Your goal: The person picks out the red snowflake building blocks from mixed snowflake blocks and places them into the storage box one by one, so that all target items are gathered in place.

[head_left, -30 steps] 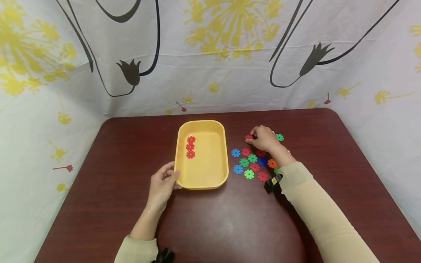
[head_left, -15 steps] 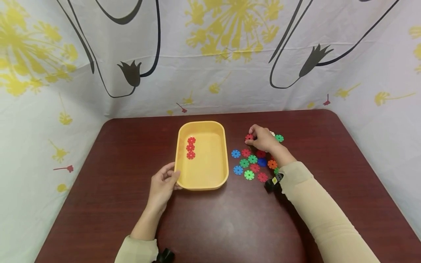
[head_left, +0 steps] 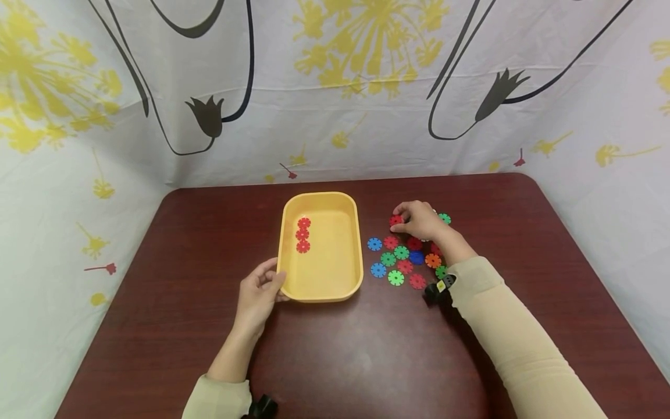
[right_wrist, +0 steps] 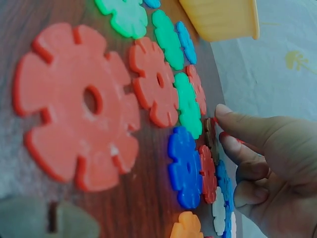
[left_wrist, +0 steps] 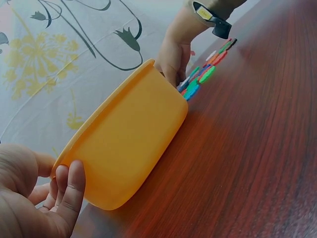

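Note:
My left hand (head_left: 260, 294) holds the near left corner of a yellow plastic tray (head_left: 281, 244); in the left wrist view its thumb and fingers (left_wrist: 74, 183) grip the rim and outer wall. Inside the tray, red notched discs (head_left: 302, 234) lie in a column on the left side. My right hand (head_left: 423, 222) reaches to the far part of the loose discs and pinches a red notched disc (head_left: 395, 220) between thumb and fingers, low at the table. In the right wrist view that disc is mostly hidden behind the fingertips.
Loose notched discs in green (head_left: 396, 277), blue (head_left: 374, 244), dark blue (head_left: 416, 258), orange (head_left: 432, 260) and red (head_left: 417, 281) lie flat right of the tray. Some are partly covered by my right arm. A printed cloth (head_left: 335, 145) hangs behind the brown table (head_left: 209, 233).
My right wrist and forearm have shifted slightly to the right, uncovering more of a red disc beneath. The fingers stay at the same red disc. The left hand and tray hold still.

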`<state>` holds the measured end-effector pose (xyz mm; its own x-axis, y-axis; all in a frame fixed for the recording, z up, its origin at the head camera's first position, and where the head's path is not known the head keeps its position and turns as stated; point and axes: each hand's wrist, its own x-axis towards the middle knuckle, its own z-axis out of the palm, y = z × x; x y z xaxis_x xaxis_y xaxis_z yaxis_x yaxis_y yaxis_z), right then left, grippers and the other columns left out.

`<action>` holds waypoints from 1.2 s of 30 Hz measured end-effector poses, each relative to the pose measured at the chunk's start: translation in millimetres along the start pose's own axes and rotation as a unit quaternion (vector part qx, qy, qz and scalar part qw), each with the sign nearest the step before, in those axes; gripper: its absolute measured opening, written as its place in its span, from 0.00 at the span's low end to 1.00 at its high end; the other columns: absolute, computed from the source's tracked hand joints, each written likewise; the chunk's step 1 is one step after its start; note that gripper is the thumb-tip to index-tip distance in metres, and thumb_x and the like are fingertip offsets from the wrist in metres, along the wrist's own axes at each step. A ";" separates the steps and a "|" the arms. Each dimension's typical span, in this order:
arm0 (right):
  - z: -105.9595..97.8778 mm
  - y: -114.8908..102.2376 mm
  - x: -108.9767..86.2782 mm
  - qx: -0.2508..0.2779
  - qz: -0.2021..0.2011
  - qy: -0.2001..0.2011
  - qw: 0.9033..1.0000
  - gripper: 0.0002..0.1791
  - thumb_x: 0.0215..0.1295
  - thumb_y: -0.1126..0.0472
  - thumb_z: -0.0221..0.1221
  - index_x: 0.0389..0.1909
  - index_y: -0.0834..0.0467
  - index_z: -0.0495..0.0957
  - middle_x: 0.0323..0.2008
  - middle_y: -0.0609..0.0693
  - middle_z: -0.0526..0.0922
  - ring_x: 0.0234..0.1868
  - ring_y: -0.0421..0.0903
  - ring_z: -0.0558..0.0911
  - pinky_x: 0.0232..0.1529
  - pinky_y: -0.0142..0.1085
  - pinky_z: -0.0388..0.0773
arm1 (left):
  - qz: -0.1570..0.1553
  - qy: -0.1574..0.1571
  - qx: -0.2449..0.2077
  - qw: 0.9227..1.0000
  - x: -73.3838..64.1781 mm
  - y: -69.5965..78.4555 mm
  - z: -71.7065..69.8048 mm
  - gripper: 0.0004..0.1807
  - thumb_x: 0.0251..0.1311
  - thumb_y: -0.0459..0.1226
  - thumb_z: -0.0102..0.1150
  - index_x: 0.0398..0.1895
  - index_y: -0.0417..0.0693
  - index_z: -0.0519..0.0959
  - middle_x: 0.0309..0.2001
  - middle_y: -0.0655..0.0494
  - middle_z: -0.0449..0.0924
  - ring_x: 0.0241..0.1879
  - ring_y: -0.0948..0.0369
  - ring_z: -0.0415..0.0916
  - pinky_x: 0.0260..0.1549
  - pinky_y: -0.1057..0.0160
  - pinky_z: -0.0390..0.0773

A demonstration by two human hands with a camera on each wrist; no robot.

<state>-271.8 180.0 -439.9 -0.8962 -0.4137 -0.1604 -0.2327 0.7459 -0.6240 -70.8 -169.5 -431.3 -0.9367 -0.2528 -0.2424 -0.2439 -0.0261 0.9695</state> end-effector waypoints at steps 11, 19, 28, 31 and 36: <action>3.6 -4.7 -3.5 0.038 -0.031 0.047 0.998 0.19 0.65 0.54 0.69 0.51 0.61 0.80 0.34 0.53 0.79 0.29 0.48 0.75 0.30 0.38 0.76 | 0.000 -0.002 0.000 1.000 1.2 -1.1 0.1 0.21 0.69 0.29 0.59 0.65 0.40 0.75 0.38 0.41 0.75 0.26 0.60 0.81 0.25 0.67 0.85; 8.3 -19.9 -6.6 0.099 -0.059 0.058 0.992 0.20 0.66 0.51 0.68 0.52 0.58 0.79 0.37 0.53 0.78 0.30 0.50 0.74 0.26 0.33 0.74 | 0.001 -0.001 -0.003 1.000 2.0 -2.1 0.6 0.21 0.69 0.29 0.59 0.65 0.38 0.74 0.36 0.49 0.74 0.25 0.62 0.80 0.24 0.68 0.84; 15.1 -44.5 -9.0 0.158 -0.075 0.053 0.983 0.19 0.64 0.52 0.69 0.50 0.57 0.80 0.35 0.53 0.78 0.28 0.51 0.72 0.23 0.32 0.70 | 0.002 -0.012 -0.007 1.000 2.9 -2.0 3.7 0.22 0.69 0.29 0.59 0.65 0.39 0.74 0.36 0.48 0.74 0.26 0.61 0.81 0.25 0.67 0.85; 17.0 -51.9 -10.0 0.165 -0.090 0.048 0.981 0.18 0.65 0.52 0.69 0.50 0.57 0.80 0.35 0.53 0.78 0.28 0.50 0.72 0.23 0.32 0.70 | 0.001 -0.011 -0.006 1.000 2.8 -1.9 4.0 0.22 0.69 0.29 0.59 0.65 0.40 0.74 0.37 0.47 0.74 0.26 0.60 0.81 0.26 0.67 0.85; 20.1 -63.3 -10.2 0.180 -0.116 0.046 0.976 0.16 0.64 0.56 0.70 0.49 0.59 0.81 0.34 0.52 0.78 0.27 0.48 0.71 0.24 0.31 0.69 | 0.000 -0.012 -0.002 1.000 2.5 -2.1 4.2 0.22 0.69 0.30 0.59 0.66 0.40 0.74 0.37 0.46 0.74 0.26 0.61 0.81 0.26 0.67 0.86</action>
<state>-240.3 126.4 -414.1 -0.8694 -0.4884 0.0756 -0.2999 0.3998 -0.8661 -73.7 -166.0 -434.2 -0.9425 -0.2292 -0.2434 -0.2430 -0.0302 0.9695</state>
